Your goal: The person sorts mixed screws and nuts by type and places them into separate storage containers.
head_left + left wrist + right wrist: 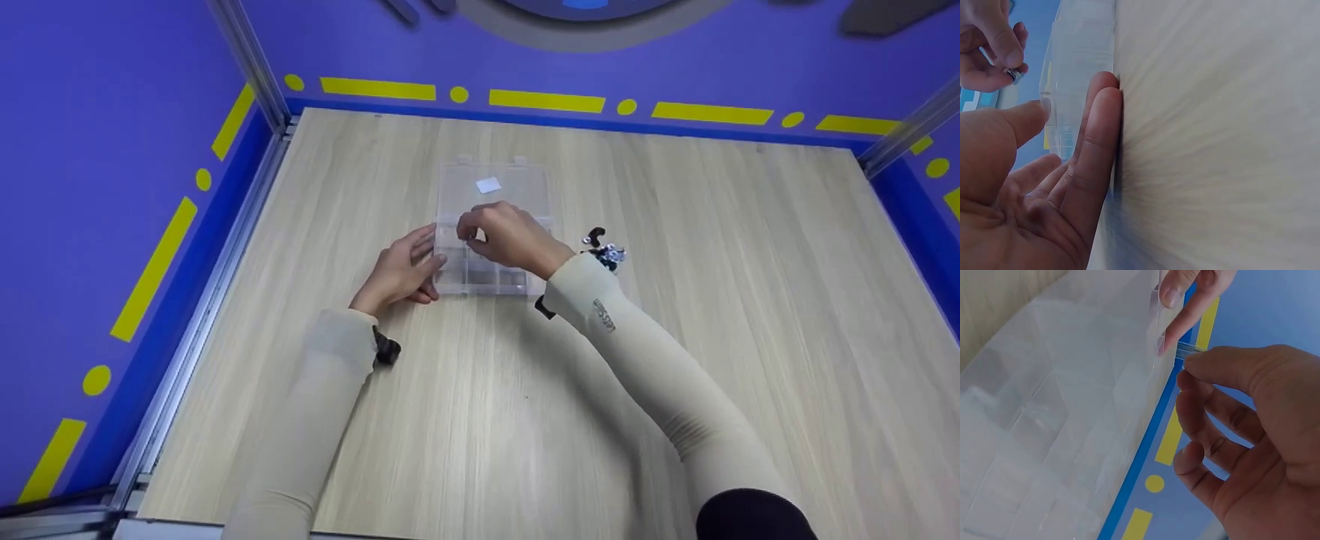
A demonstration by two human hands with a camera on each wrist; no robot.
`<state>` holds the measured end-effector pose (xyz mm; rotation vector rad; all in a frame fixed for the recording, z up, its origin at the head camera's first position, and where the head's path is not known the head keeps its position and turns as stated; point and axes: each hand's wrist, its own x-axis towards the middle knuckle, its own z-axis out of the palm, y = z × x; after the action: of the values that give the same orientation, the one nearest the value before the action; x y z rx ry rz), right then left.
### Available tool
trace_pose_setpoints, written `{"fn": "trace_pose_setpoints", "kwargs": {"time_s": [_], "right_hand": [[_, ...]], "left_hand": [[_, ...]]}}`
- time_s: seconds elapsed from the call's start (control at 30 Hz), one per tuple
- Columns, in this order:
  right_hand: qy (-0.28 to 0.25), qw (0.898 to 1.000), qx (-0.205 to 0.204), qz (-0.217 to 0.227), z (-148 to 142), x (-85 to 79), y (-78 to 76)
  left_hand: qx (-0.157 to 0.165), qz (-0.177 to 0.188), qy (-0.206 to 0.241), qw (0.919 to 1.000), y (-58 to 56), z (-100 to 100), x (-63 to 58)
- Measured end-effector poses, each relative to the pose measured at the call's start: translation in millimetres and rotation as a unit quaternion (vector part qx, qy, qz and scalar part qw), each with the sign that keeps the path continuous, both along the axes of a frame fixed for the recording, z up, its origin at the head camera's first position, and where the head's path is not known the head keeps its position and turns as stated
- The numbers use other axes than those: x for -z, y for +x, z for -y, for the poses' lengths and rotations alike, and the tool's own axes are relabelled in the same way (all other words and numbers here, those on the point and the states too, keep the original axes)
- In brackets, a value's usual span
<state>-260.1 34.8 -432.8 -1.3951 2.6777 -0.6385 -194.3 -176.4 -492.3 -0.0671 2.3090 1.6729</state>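
A clear plastic compartment box (491,289) lies on the table with its lid (525,191) laid back. My left hand (405,270) rests against the box's left side, fingers nearly straight along the wall and thumb at the rim. Over the compartments, my right hand (510,236) pinches a small shiny silver-and-dark piece (1014,75) between thumb and fingertips. Its exact kind I cannot tell. In the right wrist view, the pinching fingers overlap the far side of the box, close to the left hand's fingertips (1171,298).
A small white label (488,184) shows at the lid. Right of the box, partly behind the right wrist, lies a little pile of shiny small parts (611,255) with a black curved piece (597,235). Blue walls with metal posts (259,67) border the wooden table (750,300).
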Motion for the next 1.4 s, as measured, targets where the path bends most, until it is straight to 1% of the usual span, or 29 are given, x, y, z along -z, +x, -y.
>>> {"fn": "trace_pose_setpoints", "kwargs": {"time_s": [0.1,0.33,0.6,0.87,1.03,1.23,1.4], "right_hand": [[0.014,1.0,-0.004,0.009,4,0.6,0.6],[0.052,0.998,-0.011,0.046,13,2.1,3.8],[0.094,0.994,-0.015,0.054,23,9.0,6.3],[0.151,0.986,0.008,0.066,26,12.8,7.1],[0.158,0.985,0.003,0.065,26,13.0,7.0],[0.16,0.985,0.005,0.066,26,13.3,7.3],[0.16,0.986,0.001,0.054,26,15.4,8.3]], "left_hand": [[0.001,0.001,0.0,1.0,-0.5,0,-0.2],[0.0,0.005,0.0,1.0,0.3,0,-0.5],[0.005,0.002,-0.001,1.0,1.2,2,0.0],[0.016,-0.01,-0.009,0.9998,0.9,2,-1.1],[0.015,-0.003,-0.005,0.9999,0.7,1,-0.4],[0.013,-0.002,-0.006,0.9999,0.7,1,-2.3],[0.012,-0.001,-0.006,0.9999,0.8,1,-1.3]]}}
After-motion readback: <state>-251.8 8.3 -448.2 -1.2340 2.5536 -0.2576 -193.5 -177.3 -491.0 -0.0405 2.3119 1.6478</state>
